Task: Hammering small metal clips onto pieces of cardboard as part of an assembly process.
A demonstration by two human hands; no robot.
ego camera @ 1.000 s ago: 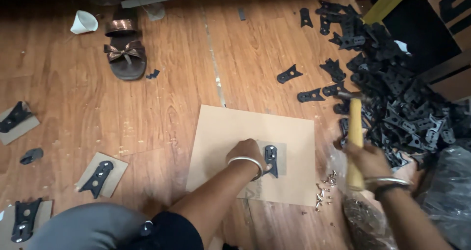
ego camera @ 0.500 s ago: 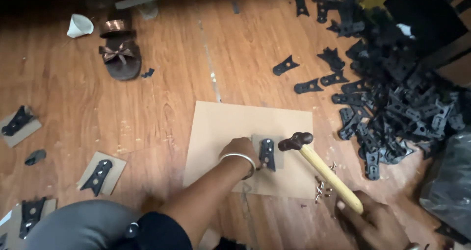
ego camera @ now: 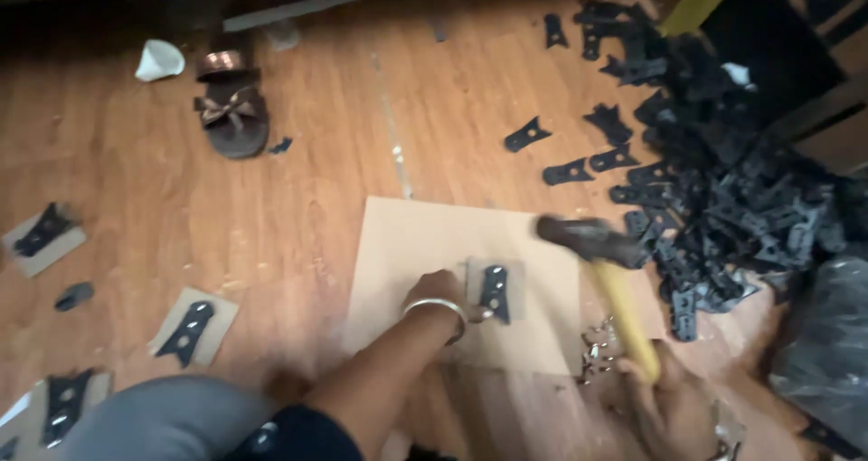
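My left hand [ego camera: 440,296], with a metal bangle on the wrist, rests on a cardboard sheet [ego camera: 425,244] and holds down a small card with a black leather piece [ego camera: 495,291] on it. My right hand [ego camera: 674,405] grips the yellow handle of a hammer [ego camera: 608,271]. The dark hammer head is raised, blurred, above and to the right of the black piece.
A large heap of black cut pieces [ego camera: 723,172] lies on the wooden floor at the right, beside a black plastic bag [ego camera: 823,343]. Small metal bits [ego camera: 597,348] lie near the hammer handle. Finished pieces on card [ego camera: 192,327] lie at the left. A brown sandal [ego camera: 231,108] sits far left.
The hammer has swung from upright in my right hand to slanting over the cardboard, its head near the black piece. My left hand has stayed on the piece.
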